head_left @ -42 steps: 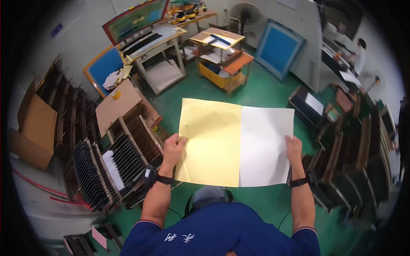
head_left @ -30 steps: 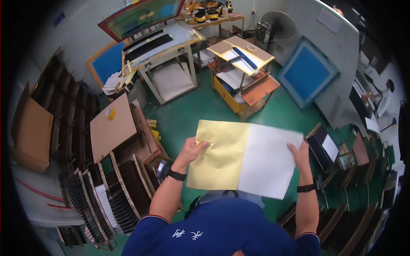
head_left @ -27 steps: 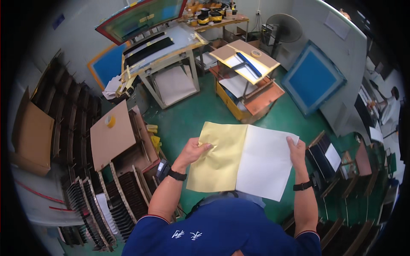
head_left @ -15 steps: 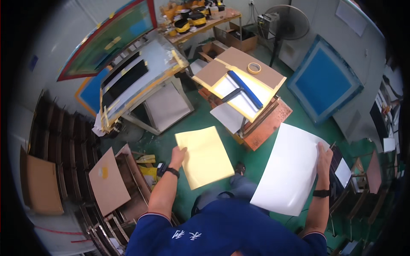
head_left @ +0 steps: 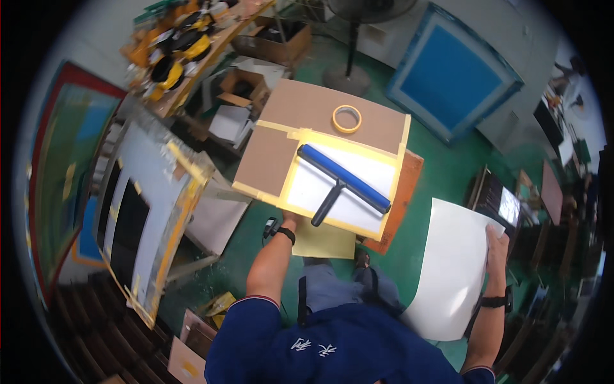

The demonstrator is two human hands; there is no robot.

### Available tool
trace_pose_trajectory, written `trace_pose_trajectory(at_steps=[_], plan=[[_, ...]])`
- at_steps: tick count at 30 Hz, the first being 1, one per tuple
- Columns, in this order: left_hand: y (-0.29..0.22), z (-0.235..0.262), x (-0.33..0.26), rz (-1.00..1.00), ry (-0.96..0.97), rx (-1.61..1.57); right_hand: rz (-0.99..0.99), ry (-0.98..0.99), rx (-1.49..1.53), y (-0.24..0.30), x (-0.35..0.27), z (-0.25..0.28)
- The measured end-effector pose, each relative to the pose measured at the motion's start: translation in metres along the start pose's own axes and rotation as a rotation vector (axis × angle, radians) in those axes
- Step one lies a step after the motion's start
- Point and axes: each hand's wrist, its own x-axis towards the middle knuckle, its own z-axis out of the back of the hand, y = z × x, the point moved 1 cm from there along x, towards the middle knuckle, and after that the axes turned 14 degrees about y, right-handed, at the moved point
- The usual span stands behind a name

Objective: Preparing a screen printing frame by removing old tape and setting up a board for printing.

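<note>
My left hand (head_left: pixel 290 221) is at the near left edge of the brown board (head_left: pixel 307 102), its fingers hidden beneath that edge. It holds a pale yellow sheet (head_left: pixel 326 242), whose upper part goes out of sight under the board. My right hand (head_left: pixel 497 248) grips the right edge of a large glossy white sheet (head_left: pixel 448 269), which hangs in a slight curve by my right side. On the board, a blue roller with a black handle (head_left: pixel 345 178) rests across a white area (head_left: pixel 304 185) framed in yellow tape. A roll of yellow tape (head_left: pixel 346 128) lies farther back.
A tilted frame table (head_left: pixel 153 147) stands to the left. Behind are a cluttered bench (head_left: pixel 211 51), cardboard boxes (head_left: pixel 272 45) and a fan on a stand (head_left: pixel 350 57). One blue screen frame (head_left: pixel 451 77) leans on the wall. Dark racks (head_left: pixel 89 320) fill the lower left.
The board with the roller now appears closer and larger. My left hand has brought the yellow sheet partly under its near edge. The white sheet stays in my right hand.
</note>
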Motion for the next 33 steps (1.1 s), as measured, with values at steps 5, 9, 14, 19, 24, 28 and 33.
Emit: trace_pose_trajectory(at_steps=[5,9,14,19,24,28,33], plan=[[-0.012,-0.027,-0.053,-0.426,-0.062,1.03,-0.15,-0.081,-0.012,-0.01,0.002,-0.014],[-0.122,-0.053,-0.14,-0.017,0.207,1.012,-0.109,-0.137,0.007,-0.008,0.011,-0.037],[-0.198,-0.125,-0.115,-0.547,0.255,1.236,-0.064,0.011,0.038,0.006,0.047,-0.077],[-0.205,-0.148,-0.091,-0.3,0.313,1.412,-0.084,0.126,0.07,0.002,0.073,-0.091],[-0.213,-0.158,-0.094,-0.015,0.416,1.26,-0.185,0.332,-0.048,-0.009,0.104,-0.105],[-0.21,-0.162,-0.097,0.05,0.393,1.256,-0.175,0.355,0.259,-0.035,0.157,-0.136],[-0.195,-0.159,-0.099,0.025,0.369,1.201,-0.298,0.411,0.301,-0.049,0.209,-0.2]])
